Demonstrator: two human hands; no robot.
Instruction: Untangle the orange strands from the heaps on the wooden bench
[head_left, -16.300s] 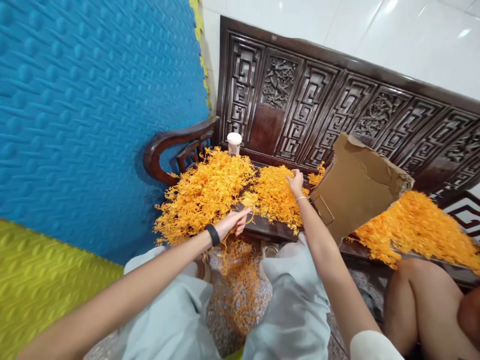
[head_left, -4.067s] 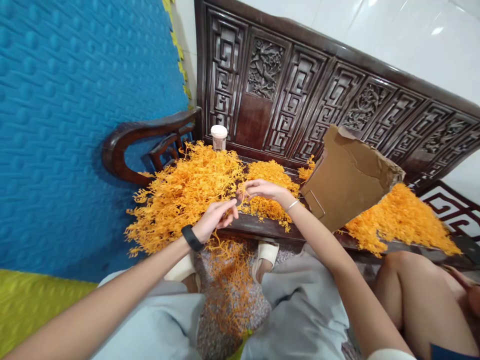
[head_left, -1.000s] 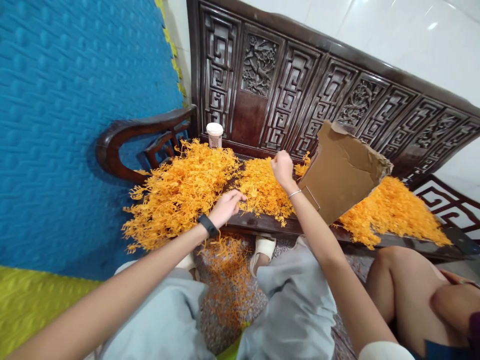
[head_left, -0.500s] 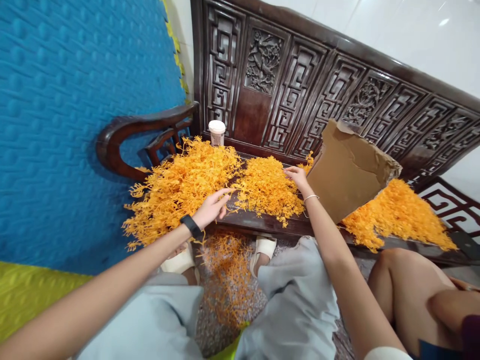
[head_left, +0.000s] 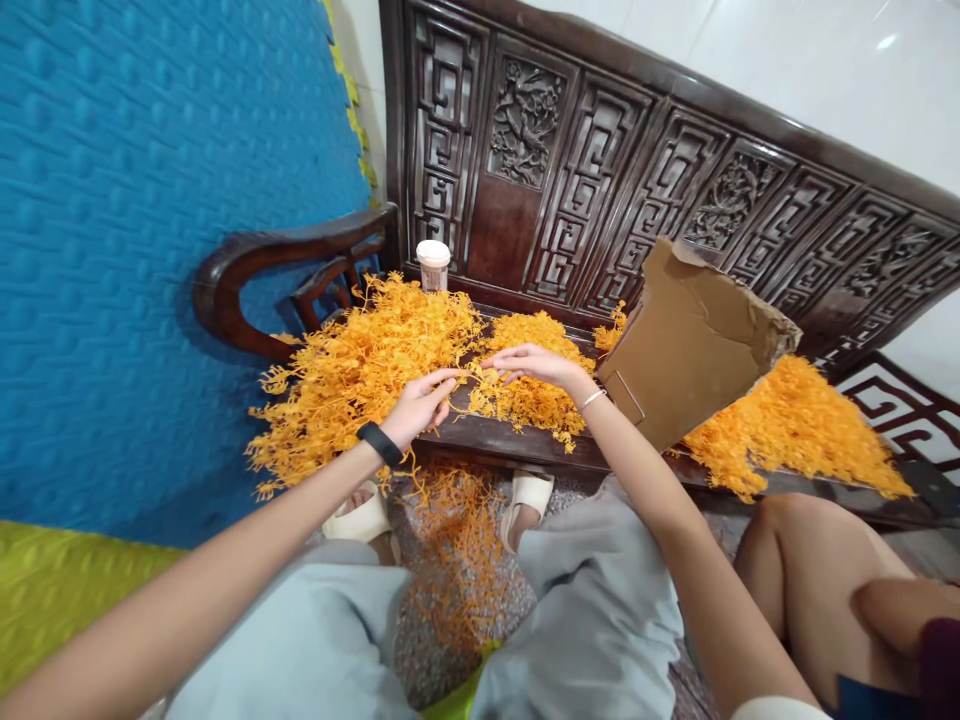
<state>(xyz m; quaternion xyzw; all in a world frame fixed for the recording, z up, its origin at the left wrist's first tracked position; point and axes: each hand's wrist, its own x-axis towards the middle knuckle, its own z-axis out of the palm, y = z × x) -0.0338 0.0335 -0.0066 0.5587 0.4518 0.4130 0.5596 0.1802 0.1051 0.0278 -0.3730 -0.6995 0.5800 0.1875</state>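
My left hand (head_left: 421,408), with a black band at its wrist, is closed in a pinch on a thin orange plastic sprig (head_left: 466,374). From the left, my right hand's (head_left: 538,366) stretched fingers meet the sprig's tip; they look slightly apart, and whether they touch it I cannot tell. Below the right hand lies a pile of small orange pieces (head_left: 544,405) on the dark wooden bench (head_left: 487,432). A bigger heap of branching orange sprigs (head_left: 360,370) spreads on the bench to the left of my left hand.
A brown cardboard piece (head_left: 694,345) leans over another orange pile (head_left: 810,430) on the right. Against the carved backrest (head_left: 506,230) stands a white-lidded cup (head_left: 433,265). Orange scraps (head_left: 461,560) litter the floor between my feet. Another person's bare legs (head_left: 817,590) are at the right.
My right hand has moved left from the right side of the small pile to the sprig's tip. My left hand stays nearly in place, still pinching the sprig.
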